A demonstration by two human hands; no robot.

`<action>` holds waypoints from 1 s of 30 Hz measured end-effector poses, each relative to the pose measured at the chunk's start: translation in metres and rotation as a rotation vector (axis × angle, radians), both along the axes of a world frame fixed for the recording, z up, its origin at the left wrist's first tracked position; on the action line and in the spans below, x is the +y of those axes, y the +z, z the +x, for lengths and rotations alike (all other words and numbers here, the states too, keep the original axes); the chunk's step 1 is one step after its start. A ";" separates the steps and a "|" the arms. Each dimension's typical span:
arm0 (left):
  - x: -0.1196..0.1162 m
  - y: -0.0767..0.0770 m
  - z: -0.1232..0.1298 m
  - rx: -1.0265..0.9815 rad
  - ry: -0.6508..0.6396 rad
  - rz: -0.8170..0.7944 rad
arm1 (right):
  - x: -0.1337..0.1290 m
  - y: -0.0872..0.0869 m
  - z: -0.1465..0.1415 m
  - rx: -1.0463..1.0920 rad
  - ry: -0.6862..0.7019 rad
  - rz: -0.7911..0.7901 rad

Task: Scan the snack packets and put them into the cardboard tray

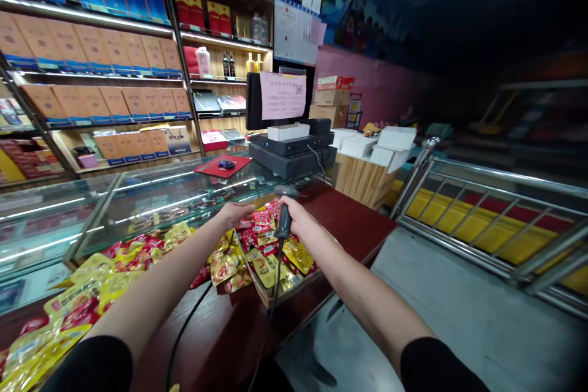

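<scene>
Over the box (293, 293) — cord (278, 272) crossing its packets (261, 266) — right hand (294, 213) grips scanner (283, 223), left hand (234, 214) uncurled.

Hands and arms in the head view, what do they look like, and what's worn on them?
The left sleeve and right sleeve are plain black and short, leaving both forearms bare. The left hand and right hand are ungloved; no watch or bracelet shows.

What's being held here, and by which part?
The right grip holds a dark scanner by its upper handle, near the head; whether the left grip holds anything is unclear.
</scene>
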State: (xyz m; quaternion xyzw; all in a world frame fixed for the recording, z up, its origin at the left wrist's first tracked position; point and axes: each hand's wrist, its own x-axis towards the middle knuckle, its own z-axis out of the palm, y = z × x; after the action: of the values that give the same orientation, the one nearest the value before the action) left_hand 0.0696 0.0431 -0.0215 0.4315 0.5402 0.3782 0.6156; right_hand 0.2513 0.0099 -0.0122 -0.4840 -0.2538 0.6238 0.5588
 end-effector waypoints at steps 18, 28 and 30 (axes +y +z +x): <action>-0.272 -0.017 -0.180 1.159 -0.474 0.347 | -0.089 0.008 -0.116 0.132 0.795 -0.056; -0.320 -0.057 -0.205 1.018 -0.447 0.311 | -0.125 -0.046 -0.179 -0.091 1.128 -0.072; -0.312 -0.051 -0.213 0.887 -0.370 0.293 | -0.124 -0.050 -0.178 -0.027 1.134 -0.116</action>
State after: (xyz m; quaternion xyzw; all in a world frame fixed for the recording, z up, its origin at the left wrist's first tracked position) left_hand -0.1435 -0.2690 -0.0724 0.7212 0.6055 0.1148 0.3164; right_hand 0.0738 -0.1146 -0.0619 -0.3099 -0.4462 0.8328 0.1059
